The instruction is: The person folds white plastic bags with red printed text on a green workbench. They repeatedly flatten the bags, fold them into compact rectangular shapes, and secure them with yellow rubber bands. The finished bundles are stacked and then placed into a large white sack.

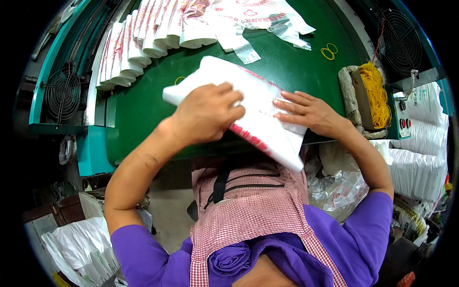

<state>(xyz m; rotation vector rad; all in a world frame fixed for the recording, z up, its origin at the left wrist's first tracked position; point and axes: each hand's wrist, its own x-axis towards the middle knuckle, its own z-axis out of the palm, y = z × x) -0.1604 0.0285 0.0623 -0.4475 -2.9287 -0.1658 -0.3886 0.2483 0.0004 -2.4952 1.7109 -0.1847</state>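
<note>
White plastic, printed in red along its lower edge, makes up the folded bundle that lies slantwise under both hands, on the green tabletop and jutting past its near edge. The left hand has its fingers curled in on the bundle's left part; whether it pinches the plastic I cannot tell, as it is a little blurred. The right hand is spread, fingers stretched out and resting on the bundle's right side.

Beyond the left hand, a row of folded white bags with red print overlaps at the table's far left. Ahead of both hands lie flat bags, handles toward the person. Yellow rubber bands lie beyond the right hand, and to its right an open box holds a heap of yellow bands.
</note>
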